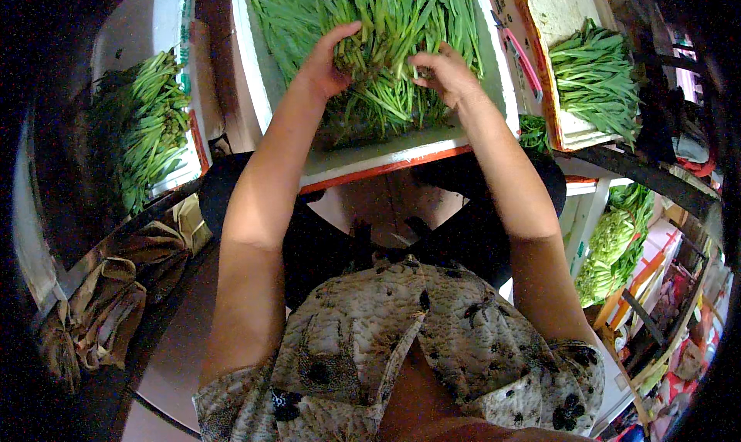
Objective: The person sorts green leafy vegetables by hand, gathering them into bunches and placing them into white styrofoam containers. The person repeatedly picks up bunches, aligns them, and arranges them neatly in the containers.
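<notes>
A white foam box [509, 103] with red tape along its near edge holds long leafy greens [382, 14], their cut stem ends towards me. My left hand [327, 66] cups the left side of the stems, thumb on top and fingers partly hidden beneath them. On the other side, my right hand [448, 74] has its fingers curled at the stem ends; how firmly they grip is not visible. Loose stems [385, 103] lie in the near part of the box, below both hands.
Another foam box [188, 147] with greens [153, 118] stands on the left. To the right, bundled greens [596, 83] lie on a foam lid or box [570, 8]. Pale leafy vegetables [608, 245] sit lower right. Brown paper or sacking [110, 303] lies lower left. A pink handle-like strip [524, 66] rests beside the middle box.
</notes>
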Tool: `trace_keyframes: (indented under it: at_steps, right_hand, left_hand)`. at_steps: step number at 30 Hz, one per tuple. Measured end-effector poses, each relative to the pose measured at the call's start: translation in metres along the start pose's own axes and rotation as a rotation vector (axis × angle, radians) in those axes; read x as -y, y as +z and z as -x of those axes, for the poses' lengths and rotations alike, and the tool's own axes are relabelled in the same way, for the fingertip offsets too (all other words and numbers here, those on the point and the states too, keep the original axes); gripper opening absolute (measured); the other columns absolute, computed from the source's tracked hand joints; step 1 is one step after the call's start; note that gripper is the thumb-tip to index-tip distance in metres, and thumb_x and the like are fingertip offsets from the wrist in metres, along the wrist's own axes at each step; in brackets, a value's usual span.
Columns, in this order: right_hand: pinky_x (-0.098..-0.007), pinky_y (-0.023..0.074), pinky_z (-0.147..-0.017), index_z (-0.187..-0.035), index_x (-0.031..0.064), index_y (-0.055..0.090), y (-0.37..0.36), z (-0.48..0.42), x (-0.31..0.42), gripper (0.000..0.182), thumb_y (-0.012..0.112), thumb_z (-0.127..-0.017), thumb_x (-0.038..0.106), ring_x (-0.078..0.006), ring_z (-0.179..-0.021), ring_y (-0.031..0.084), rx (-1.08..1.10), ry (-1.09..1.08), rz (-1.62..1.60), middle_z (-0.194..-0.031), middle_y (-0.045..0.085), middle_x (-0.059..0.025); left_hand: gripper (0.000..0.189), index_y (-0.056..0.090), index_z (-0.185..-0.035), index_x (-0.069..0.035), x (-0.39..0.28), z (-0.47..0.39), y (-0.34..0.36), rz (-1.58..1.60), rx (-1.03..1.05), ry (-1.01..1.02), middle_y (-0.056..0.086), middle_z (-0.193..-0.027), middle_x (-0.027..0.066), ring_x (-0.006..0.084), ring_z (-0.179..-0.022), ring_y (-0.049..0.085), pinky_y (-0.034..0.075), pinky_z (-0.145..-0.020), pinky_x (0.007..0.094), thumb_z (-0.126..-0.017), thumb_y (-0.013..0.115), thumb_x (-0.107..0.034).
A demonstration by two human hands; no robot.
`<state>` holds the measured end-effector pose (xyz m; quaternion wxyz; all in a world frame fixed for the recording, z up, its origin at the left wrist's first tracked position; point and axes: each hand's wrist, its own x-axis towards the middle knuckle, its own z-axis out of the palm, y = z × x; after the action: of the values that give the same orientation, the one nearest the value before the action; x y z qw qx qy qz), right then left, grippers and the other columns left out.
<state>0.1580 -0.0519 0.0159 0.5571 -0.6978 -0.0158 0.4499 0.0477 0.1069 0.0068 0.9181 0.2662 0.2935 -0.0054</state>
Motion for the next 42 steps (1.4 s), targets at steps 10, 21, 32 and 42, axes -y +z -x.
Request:
trace_keyframes:
  at_steps: [10,21,32,42]
  right_hand:
    - [-0.041,0.0365,-0.085,-0.122,0.0103,0.034,0.021,0.001,0.032,0.078,0.043,-0.068,0.066,-0.0223,-0.106,0.043,0.28,0.022,-0.147,-0.118,0.043,-0.0103]
    - [-0.0377,0.0462,-0.073,-0.106,-0.0057,0.043,0.041,-0.031,0.019,0.071,0.066,-0.062,0.045,-0.0245,-0.085,0.055,0.166,-0.058,-0.201,-0.096,0.054,-0.016]
    - [-0.027,0.0443,-0.06,-0.119,-0.0024,0.031,0.05,0.08,0.103,0.06,0.06,-0.072,0.02,-0.0156,-0.069,0.054,0.035,-0.45,-0.14,-0.081,0.055,-0.0099]
    - [-0.0308,0.0393,-0.081,-0.114,-0.0093,0.034,0.043,0.054,0.033,0.082,0.065,-0.061,0.046,-0.0243,-0.095,0.049,-0.077,-0.21,0.091,-0.105,0.049,-0.0191]
  left_hand:
    - [0.051,0.051,-0.103,-0.005,-0.002,-0.004,-0.004,0.06,0.069,-0.052,0.056,-0.097,0.0081,0.0196,-0.085,0.056,0.045,-0.079,0.034,-0.07,0.058,-0.044]
    - [0.039,0.055,-0.097,-0.007,0.001,-0.007,0.008,-0.226,-0.061,0.091,0.059,-0.091,0.0063,0.0207,-0.08,0.058,0.047,-0.072,0.034,-0.067,0.063,-0.03]
    - [0.045,0.054,-0.089,0.002,-0.029,0.087,0.097,-0.28,-0.163,0.44,0.057,-0.085,0.012,0.0226,-0.083,0.054,0.04,-0.077,0.0347,-0.062,0.069,-0.031]
    - [0.031,0.057,-0.089,-0.004,0.034,0.047,0.039,0.031,-0.056,0.291,0.058,-0.087,0.0077,0.0177,-0.075,0.058,0.047,-0.067,0.0293,-0.065,0.066,-0.023]
